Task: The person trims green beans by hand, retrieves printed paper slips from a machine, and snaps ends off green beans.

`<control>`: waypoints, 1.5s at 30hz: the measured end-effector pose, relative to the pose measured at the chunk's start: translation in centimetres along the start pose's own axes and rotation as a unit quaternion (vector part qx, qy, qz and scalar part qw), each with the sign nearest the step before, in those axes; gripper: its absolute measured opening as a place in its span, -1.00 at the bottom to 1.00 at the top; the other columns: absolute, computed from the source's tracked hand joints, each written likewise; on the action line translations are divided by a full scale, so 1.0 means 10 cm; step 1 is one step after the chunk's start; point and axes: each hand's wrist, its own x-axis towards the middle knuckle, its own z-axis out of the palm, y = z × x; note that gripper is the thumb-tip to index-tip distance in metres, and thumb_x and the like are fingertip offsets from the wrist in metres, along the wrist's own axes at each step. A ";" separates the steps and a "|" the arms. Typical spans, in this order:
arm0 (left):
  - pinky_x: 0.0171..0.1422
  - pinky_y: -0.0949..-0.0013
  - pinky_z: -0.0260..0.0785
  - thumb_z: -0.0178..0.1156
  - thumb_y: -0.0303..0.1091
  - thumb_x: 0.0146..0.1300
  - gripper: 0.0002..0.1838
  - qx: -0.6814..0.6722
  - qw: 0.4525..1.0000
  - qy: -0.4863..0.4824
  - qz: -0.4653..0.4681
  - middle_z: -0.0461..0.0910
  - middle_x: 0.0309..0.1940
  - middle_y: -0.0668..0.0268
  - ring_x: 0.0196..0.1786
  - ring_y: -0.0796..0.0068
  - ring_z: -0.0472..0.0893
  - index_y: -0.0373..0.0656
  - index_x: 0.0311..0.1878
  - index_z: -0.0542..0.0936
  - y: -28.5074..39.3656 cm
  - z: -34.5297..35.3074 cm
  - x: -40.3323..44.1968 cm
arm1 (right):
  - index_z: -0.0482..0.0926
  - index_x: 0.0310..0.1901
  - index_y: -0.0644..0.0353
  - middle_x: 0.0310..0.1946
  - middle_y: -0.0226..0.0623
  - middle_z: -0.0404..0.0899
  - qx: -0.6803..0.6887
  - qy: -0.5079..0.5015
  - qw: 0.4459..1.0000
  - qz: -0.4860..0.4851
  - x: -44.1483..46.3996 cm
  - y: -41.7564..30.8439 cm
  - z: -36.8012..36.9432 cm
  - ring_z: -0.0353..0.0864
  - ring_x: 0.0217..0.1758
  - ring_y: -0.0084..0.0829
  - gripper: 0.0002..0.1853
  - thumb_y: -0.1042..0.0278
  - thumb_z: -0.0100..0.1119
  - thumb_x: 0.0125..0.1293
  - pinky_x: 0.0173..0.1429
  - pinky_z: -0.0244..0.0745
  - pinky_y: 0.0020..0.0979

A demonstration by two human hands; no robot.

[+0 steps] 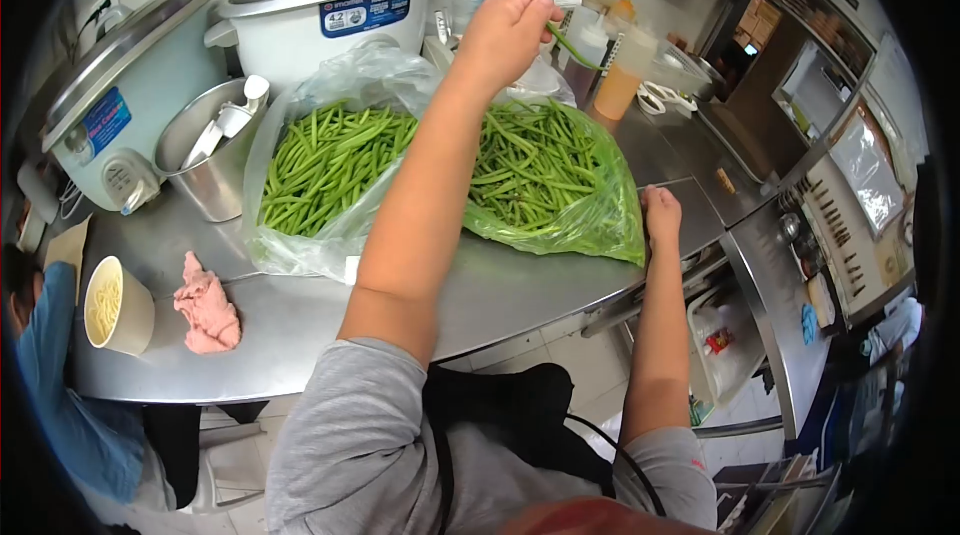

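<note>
Two plastic bags of green beans lie open side by side on the steel table (480, 307). Beans (335, 170) fill the left bag, more beans (535, 170) the right one. My left hand (512, 33) is raised above and behind the bags, its fingers closed on a green bean (575, 47) that sticks out to the right. My left forearm crosses over the gap between the bags. My right hand (660, 210) is at the table's edge, just right of the right bag, with its fingers curled; what they hold, if anything, is hidden.
Two rice cookers (340, 25) and a metal pot (215, 155) stand behind and left. A noodle cup (120, 305) and a pink cloth (207, 305) lie front left, near another person's blue sleeve. Sauce bottles (625, 75) and scissors (655, 100) are at the back right.
</note>
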 end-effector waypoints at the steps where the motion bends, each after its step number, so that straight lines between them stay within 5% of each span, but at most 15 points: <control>1: -0.46 0.47 0.28 -0.12 -0.19 0.12 -0.68 0.002 1.000 0.004 0.005 0.47 -0.59 0.29 -0.58 0.54 0.43 -0.22 -0.36 0.53 0.02 -0.05 -0.01 | 0.39 -0.62 0.24 -0.68 -0.50 0.32 -0.010 -0.005 0.999 0.032 -0.01 -0.03 -0.02 0.23 -0.57 -0.65 -0.72 0.22 -0.01 0.12 -0.44 0.14 -0.59; 5: -0.36 0.38 0.31 -0.09 -0.21 0.07 -0.71 0.134 0.981 -0.027 0.139 0.49 -0.56 0.19 -0.49 0.35 0.49 -0.21 -0.40 0.53 -0.11 -0.10 0.02 | 0.43 -0.49 0.12 -0.57 -0.46 0.46 0.129 0.016 0.975 0.180 0.03 -0.39 -0.09 0.34 -0.56 -0.66 -0.73 0.09 -0.03 0.15 -0.48 0.20 -0.64; 14: -0.28 0.28 0.31 -0.10 -0.21 0.07 -0.70 0.134 0.982 -0.064 0.116 0.51 -0.52 0.11 -0.40 0.17 0.50 -0.22 -0.44 0.54 0.08 0.09 -0.08 | 0.45 -0.31 0.28 -0.51 -0.44 0.44 -0.048 -0.155 0.953 -0.255 -0.50 -2.06 0.66 0.38 -0.47 -0.67 -0.82 0.35 -0.05 0.16 -0.35 0.30 -0.61; 15: -0.17 0.17 0.28 -0.12 -0.19 0.04 -0.67 0.112 0.986 -0.077 0.093 0.48 -0.46 0.02 -0.32 0.07 0.47 -0.26 -0.48 0.52 0.13 0.05 -0.09 | 0.45 -0.32 0.28 -0.52 -0.46 0.44 -0.031 -0.173 0.957 -0.230 -0.49 -2.05 0.72 0.37 -0.48 -0.68 -0.83 0.36 -0.05 0.16 -0.36 0.30 -0.61; 22: -0.20 0.24 0.29 -0.10 -0.22 0.06 -0.69 0.009 0.995 -0.070 0.069 0.50 -0.46 0.05 -0.33 0.11 0.48 -0.25 -0.43 0.54 0.13 -0.01 -0.07 | 0.42 -0.30 0.27 -0.49 -0.45 0.43 0.115 -0.254 0.955 -0.100 -0.66 -2.25 0.82 0.36 -0.44 -0.67 -0.82 0.33 -0.07 0.19 -0.33 0.30 -0.64; 26: -0.48 0.56 0.25 -0.11 -0.28 0.14 -0.71 -0.047 0.995 -0.074 0.047 0.44 -0.67 0.37 -0.60 0.64 0.39 -0.27 -0.38 0.54 0.13 -0.01 -0.07 | 0.42 -0.36 0.25 -0.54 -0.46 0.42 0.081 -0.248 0.954 -0.149 -0.64 -2.20 0.82 0.34 -0.50 -0.68 -0.85 0.34 -0.06 0.18 -0.36 0.28 -0.65; 33: -0.49 0.56 0.27 -0.17 -0.27 0.22 -0.74 -0.376 0.904 -0.177 -0.102 0.41 -0.56 0.37 -0.53 0.62 0.40 -0.24 -0.16 0.37 0.18 0.11 -0.16 | 0.41 -0.41 0.24 -0.60 -0.51 0.36 0.114 -0.147 0.970 -0.154 -0.54 -2.26 0.94 0.29 -0.56 -0.71 -0.84 0.34 -0.08 0.20 -0.44 0.23 -0.67; 37: -0.52 0.56 0.26 -0.20 -0.25 0.23 -0.76 -0.401 0.903 -0.126 -0.087 0.37 -0.60 0.37 -0.55 0.60 0.40 -0.21 -0.27 0.36 0.17 0.05 -0.16 | 0.44 -0.32 0.27 -0.55 -0.51 0.37 0.134 -0.176 0.965 -0.141 -0.57 -2.32 0.98 0.29 -0.53 -0.71 -0.81 0.33 -0.10 0.21 -0.42 0.24 -0.68; 42: -0.63 0.59 0.11 -0.17 -0.21 0.21 -0.78 -0.532 0.832 -0.078 -0.140 0.23 -0.70 0.46 -0.68 0.66 0.23 -0.16 -0.37 0.34 0.17 0.03 -0.15 | 0.45 -0.30 0.27 -0.58 -0.50 0.37 0.070 -0.173 0.964 -0.189 -0.59 -2.33 1.03 0.29 -0.54 -0.72 -0.82 0.36 -0.11 0.20 -0.44 0.24 -0.68; 45: -0.72 0.60 -0.06 -0.19 -0.15 0.21 -0.76 -0.582 0.796 -0.067 -0.149 0.11 -0.76 0.51 -0.75 0.70 0.07 -0.10 -0.44 0.30 0.13 0.08 -0.16 | 0.42 -0.37 0.24 -0.63 -0.51 0.31 0.216 -0.204 0.949 -0.105 -0.63 -2.33 1.11 0.25 -0.59 -0.70 -0.84 0.35 -0.14 0.20 -0.49 0.19 -0.67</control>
